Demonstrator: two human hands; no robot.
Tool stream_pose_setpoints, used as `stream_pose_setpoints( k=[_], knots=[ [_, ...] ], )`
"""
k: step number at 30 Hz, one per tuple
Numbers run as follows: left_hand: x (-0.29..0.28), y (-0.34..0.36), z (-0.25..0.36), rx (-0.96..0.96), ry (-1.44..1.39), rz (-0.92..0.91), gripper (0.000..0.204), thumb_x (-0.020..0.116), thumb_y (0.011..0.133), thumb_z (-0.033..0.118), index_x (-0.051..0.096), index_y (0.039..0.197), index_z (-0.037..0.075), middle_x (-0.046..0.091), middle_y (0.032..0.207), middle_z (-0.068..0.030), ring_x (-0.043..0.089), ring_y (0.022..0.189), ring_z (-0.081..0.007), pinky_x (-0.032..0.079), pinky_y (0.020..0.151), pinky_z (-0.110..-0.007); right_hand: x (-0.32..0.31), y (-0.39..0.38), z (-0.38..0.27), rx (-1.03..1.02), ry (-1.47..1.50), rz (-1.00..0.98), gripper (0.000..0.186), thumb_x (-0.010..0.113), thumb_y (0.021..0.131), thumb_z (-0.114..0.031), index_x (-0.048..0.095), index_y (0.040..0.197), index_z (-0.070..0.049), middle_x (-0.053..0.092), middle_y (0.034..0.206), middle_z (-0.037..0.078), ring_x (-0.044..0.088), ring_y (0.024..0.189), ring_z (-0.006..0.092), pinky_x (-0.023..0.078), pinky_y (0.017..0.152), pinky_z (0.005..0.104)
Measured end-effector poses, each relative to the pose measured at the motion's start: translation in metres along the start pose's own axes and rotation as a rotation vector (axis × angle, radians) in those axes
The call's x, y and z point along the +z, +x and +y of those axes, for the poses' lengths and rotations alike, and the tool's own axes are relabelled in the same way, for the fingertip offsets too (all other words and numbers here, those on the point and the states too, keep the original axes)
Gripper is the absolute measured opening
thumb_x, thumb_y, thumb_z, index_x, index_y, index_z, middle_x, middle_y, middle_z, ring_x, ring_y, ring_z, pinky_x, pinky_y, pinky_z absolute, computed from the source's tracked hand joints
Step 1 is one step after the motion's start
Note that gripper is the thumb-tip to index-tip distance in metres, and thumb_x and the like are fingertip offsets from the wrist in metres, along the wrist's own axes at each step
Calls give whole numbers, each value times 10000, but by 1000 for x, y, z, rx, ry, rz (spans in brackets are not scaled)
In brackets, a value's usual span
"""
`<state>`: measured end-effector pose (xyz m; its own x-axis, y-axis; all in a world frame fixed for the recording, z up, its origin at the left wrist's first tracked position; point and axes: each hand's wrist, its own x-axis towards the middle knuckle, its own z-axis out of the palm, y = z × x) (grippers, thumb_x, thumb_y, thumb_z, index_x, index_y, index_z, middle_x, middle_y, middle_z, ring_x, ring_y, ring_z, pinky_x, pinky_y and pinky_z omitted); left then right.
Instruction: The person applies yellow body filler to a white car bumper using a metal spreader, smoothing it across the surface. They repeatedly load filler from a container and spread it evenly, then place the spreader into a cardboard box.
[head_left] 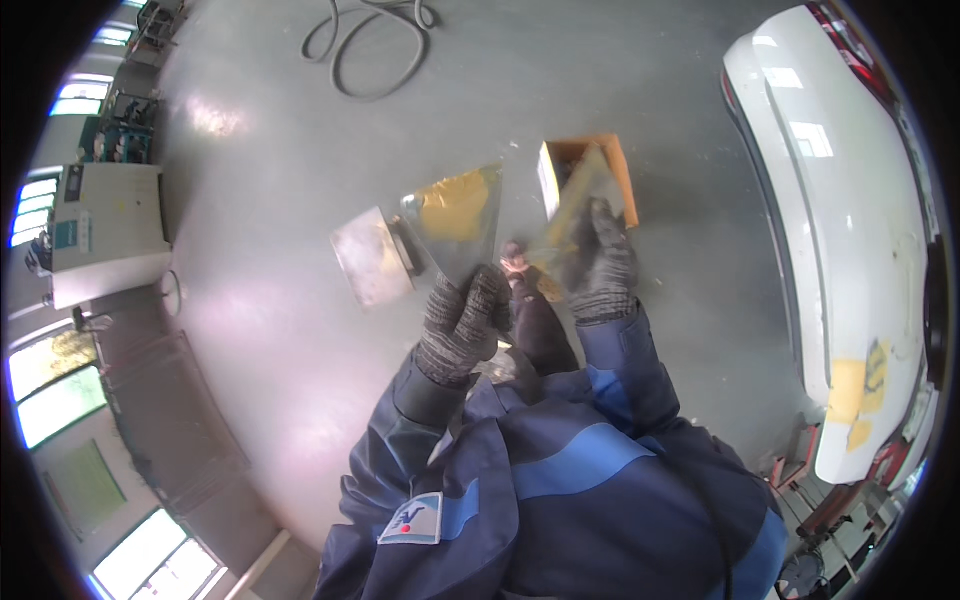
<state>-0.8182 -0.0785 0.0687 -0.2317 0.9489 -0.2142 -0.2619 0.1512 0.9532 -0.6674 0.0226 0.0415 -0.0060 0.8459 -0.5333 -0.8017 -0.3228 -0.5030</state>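
My left hand (462,325), in a grey knit glove, is closed around the narrow end of a putty knife (478,255). Its wide, fan-shaped blade carries a broad layer of yellow putty (453,208). My right hand (603,265), gloved alike and slightly blurred, grips a second putty knife (590,190), whose blade is smeared with yellow along one side. The two blades are apart, with the right one overlapping the view of an open cardboard box (628,180). Some of the right fingers are smeared by motion.
A silvery, square-topped object (370,258) stands on the grey floor left of my hands. Farther off lies a coiled hose (380,95). On the right is a white car bumper (850,220) with a yellow putty patch (848,390). A white cabinet (110,225) stands at far left.
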Motion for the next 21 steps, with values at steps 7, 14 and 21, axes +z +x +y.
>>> stream_pose_setpoints(
  k=[7,14,21],
  knots=[
    [-10,107,42,78,108,-22,243,557,1091,287,605,1212,82,633,817,-35,583,609,-116,457,513,-252,132,83,0,9,-136,-181,356,723,963,-216,627,1272,-67,647,1106,35,628,997,144,538,858,297],
    [17,180,22,70,532,-188,403,592,1059,327,553,1371,76,668,1089,-90,646,910,-191,537,742,-323,147,105,-65,-164,-68,-39,314,679,995,-152,605,1282,-47,636,1123,34,611,1012,125,533,879,291],
    [99,231,27,573,1304,-827,556,603,1017,171,419,1520,23,530,1468,-171,540,1324,-370,436,1135,-470,109,109,-130,-543,-154,194,303,672,1014,-160,599,1275,-26,668,1157,78,639,1000,162,542,879,320]
  ],
)
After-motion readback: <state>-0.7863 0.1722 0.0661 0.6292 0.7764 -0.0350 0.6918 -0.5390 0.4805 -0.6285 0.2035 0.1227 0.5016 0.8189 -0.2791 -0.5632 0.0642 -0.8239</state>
